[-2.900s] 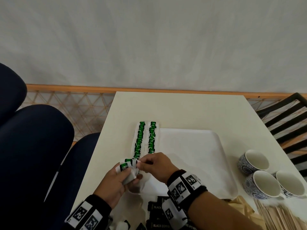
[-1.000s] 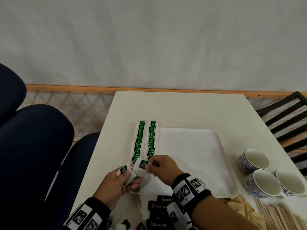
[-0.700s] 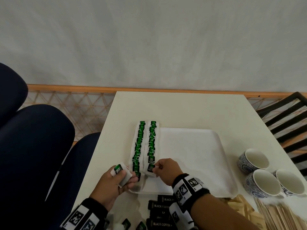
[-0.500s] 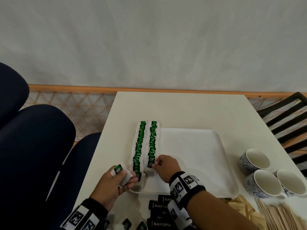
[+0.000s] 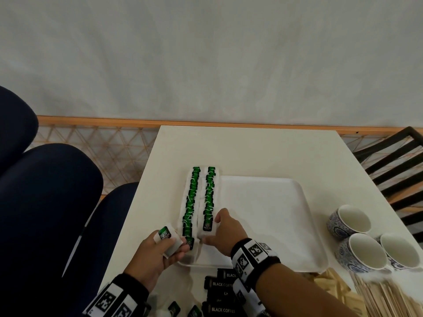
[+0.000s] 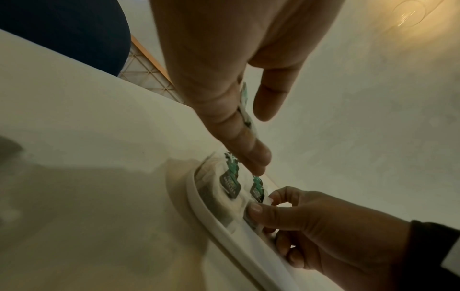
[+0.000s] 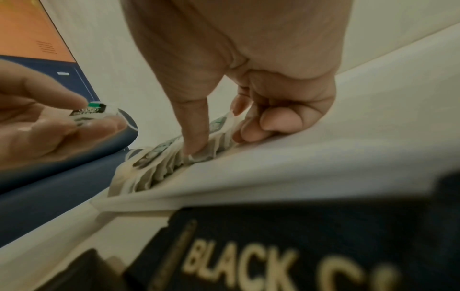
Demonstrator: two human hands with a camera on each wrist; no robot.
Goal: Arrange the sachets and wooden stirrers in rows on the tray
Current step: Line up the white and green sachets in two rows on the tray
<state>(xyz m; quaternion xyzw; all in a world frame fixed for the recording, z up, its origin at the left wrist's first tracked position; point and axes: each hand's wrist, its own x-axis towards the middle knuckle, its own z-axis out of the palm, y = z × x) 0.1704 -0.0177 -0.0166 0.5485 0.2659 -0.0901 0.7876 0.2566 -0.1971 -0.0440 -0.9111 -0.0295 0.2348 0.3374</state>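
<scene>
Far left of the head view is just dark blue chair upholstery [image 5: 45,202]. Moving in, my left hand [image 5: 155,255] sits at lower centre-left, fingers curled round a small stack of white green-tea sachets with green-and-black labels [image 5: 168,239], right beside the near-left corner of the white rectangular plastic tray [image 5: 263,216]. On the tray's left side two long overlapping rows of green-tea sachets [image 5: 201,197] run from the far edge toward me. My right hand [image 5: 225,232] is at the near end of the right-hand row, thumb and curled fingers pinching the nearest white sachet [image 5: 207,227] there; the right wrist view shows the thumb [image 7: 194,126] pressing down on it. Below the tray, bottom centre, lie black "BLACK COFFEE" sachets [image 5: 219,284]. Lower right: three blue-and-white patterned ceramic cups [image 5: 364,241], with a spread of pale wooden stirrers [image 5: 384,298] in the bottom right corner, off the tray.
</scene>
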